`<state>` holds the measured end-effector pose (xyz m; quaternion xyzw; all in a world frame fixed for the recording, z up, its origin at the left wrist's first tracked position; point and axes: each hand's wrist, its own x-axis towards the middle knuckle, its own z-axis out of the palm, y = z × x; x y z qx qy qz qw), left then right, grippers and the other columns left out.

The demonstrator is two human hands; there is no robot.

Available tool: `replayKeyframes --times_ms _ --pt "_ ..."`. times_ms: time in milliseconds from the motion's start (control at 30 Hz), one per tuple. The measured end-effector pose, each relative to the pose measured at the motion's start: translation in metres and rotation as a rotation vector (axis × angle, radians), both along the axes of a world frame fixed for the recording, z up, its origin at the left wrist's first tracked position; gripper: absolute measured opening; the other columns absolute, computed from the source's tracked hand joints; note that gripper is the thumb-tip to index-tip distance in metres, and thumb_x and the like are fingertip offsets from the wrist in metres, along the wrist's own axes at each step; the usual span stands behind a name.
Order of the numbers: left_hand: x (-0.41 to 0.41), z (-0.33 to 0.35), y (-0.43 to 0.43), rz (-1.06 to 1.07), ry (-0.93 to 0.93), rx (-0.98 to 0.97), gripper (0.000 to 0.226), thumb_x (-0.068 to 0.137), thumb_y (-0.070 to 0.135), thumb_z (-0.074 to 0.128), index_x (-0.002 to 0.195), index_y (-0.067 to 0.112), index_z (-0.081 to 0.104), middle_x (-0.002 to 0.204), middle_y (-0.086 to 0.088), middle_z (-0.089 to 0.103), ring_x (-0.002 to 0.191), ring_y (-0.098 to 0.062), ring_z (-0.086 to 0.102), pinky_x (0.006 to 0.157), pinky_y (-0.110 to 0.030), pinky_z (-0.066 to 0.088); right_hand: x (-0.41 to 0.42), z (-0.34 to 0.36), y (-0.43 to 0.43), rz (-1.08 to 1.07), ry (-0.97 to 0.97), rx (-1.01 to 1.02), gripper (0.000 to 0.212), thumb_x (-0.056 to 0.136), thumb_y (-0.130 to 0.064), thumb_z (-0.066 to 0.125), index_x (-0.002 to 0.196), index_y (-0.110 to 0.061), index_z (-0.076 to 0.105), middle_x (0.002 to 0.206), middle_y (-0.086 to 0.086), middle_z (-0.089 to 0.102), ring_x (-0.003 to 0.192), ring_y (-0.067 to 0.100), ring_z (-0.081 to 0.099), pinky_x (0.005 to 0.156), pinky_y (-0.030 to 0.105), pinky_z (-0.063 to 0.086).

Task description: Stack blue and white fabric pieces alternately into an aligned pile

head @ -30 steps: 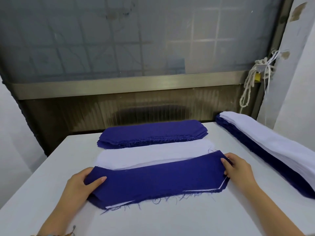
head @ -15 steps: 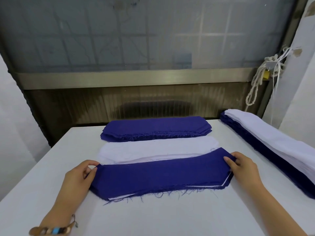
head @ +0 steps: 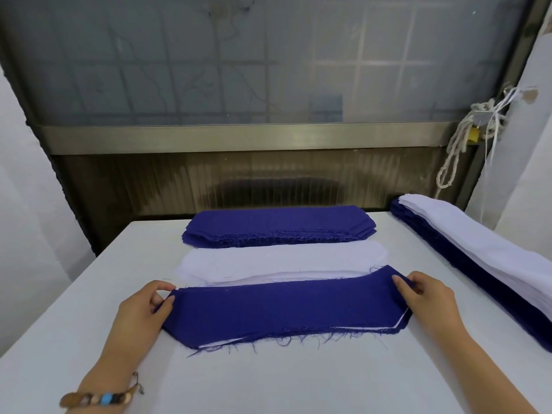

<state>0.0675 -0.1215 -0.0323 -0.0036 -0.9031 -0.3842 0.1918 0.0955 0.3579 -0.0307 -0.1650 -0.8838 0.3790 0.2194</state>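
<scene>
**Blue fabric piece [head: 283,309] held at both ends on the near pile**

The long dark-blue woven piece, with clipped corners and a frayed front edge, lies on top of the near pile, at the middle of the flat white worktop [head: 268,380] towards its front edge. The left hand [head: 140,312] pinches the left end of the blue fabric piece between thumb and fingers. The right hand [head: 427,297] has its fingers curled over the right end.

Holding both ends probably keeps the soft cloth stretched flat, so that its outline can be matched to the layers below. A thin white fabric edge [head: 398,322] shows under the right front corner, so the alignment there seems not finished.

Just behind the pile lies a low stack of white fabric pieces [head: 280,259], and behind that, at the far edge, a stack of blue fabric pieces [head: 277,225]. Both lie parallel to the pile, likely so that each next piece needs only a short reach. Along the right edge runs a long thick pile of cloth [head: 478,249], blue below and white above; its inner order cannot be told.

Behind the worktop stands a frosted glass window [head: 268,61] with a dull metal sill [head: 239,138]. A pale knotted rope [head: 457,147] hangs at its right side. A beaded bracelet [head: 98,398] is on the left wrist.
</scene>
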Motion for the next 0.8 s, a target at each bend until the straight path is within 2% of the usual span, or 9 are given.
replayKeyframes --times_ms 67,267,400,500,567,667,733,800 --pt "-0.0005 -0.0002 -0.0007 0.001 -0.002 -0.027 0.021 0.090 0.008 0.063 0.091 0.029 0.064 0.054 -0.002 0.053 0.056 -0.019 0.053 0.053 -0.010 0.040 0.0001 -0.0002 -0.0008 -0.013 -0.003 0.033 0.036 0.090 -0.032 0.062 0.064 -0.009 0.051 0.057 0.007 0.055 0.056 0.022 0.049 0.053 0.030 0.037" --pt "-0.0015 -0.0011 -0.0011 0.004 -0.021 -0.057 0.021 0.090 0.008 0.063 0.096 0.029 0.062 0.053 -0.004 0.051 0.056 -0.020 0.053 0.054 -0.013 0.039 0.0014 0.0012 -0.0012 -0.035 -0.010 0.029 0.020 0.087 -0.019 0.067 0.072 -0.018 0.054 0.058 0.002 0.058 0.061 0.017 0.055 0.051 0.026 0.036" --pt "-0.0009 -0.0011 -0.0014 0.001 -0.029 -0.063 0.022 0.090 0.009 0.063 0.095 0.031 0.062 0.052 -0.003 0.051 0.055 -0.018 0.052 0.054 -0.015 0.039 0.0028 0.0035 -0.0031 -0.004 -0.008 -0.003 0.013 0.088 -0.015 0.065 0.088 -0.021 0.053 0.054 0.003 0.056 0.061 0.019 0.056 0.051 0.027 0.037" --pt "0.0004 -0.0005 -0.0011 0.013 -0.034 -0.070 0.024 0.090 0.011 0.062 0.092 0.035 0.061 0.054 -0.003 0.051 0.056 -0.019 0.053 0.057 -0.025 0.044 0.0038 0.0033 -0.0038 0.005 0.000 -0.012 0.017 0.088 -0.013 0.064 0.098 -0.021 0.052 0.054 0.004 0.054 0.061 0.020 0.056 0.052 0.027 0.037" --pt "0.0017 0.0009 -0.0001 0.019 -0.041 -0.058 0.027 0.090 0.009 0.062 0.091 0.036 0.061 0.054 -0.005 0.052 0.056 -0.020 0.053 0.057 -0.029 0.045 0.0039 0.0031 -0.0041 0.008 -0.005 0.006 0.017 0.088 -0.011 0.062 0.097 -0.022 0.053 0.056 0.004 0.054 0.063 0.019 0.056 0.052 0.026 0.037" --pt "0.0025 0.0020 0.0012 0.028 -0.060 -0.044 0.025 0.090 0.008 0.062 0.090 0.032 0.063 0.054 -0.005 0.052 0.056 -0.020 0.053 0.057 -0.030 0.045 0.0029 0.0031 -0.0041 0.004 -0.016 0.040 0.019 0.087 -0.007 0.060 0.085 -0.026 0.058 0.061 0.004 0.055 0.066 0.019 0.056 0.055 0.028 0.041" --pt "0.0033 0.0038 0.0035 0.043 -0.064 -0.031 0.023 0.089 0.005 0.062 0.096 0.027 0.064 0.058 -0.004 0.053 0.059 -0.020 0.053 0.059 -0.028 0.045 0.0026 0.0024 -0.0045 0.009 -0.015 0.097 0.024 0.087 -0.004 0.058 0.081 -0.028 0.058 0.069 0.003 0.053 0.067 0.017 0.054 0.055 0.026 0.039" --pt "0.0044 0.0063 0.0063 0.060 -0.030 -0.039 0.034 0.086 -0.001 0.062 0.109 0.024 0.059 0.073 -0.006 0.052 0.069 -0.019 0.052 0.064 -0.025 0.044 0.0037 0.0029 -0.0059 0.017 0.001 0.136 0.024 0.088 -0.004 0.058 0.084 -0.028 0.059 0.079 -0.002 0.047 0.068 0.011 0.052 0.056 0.023 0.037"
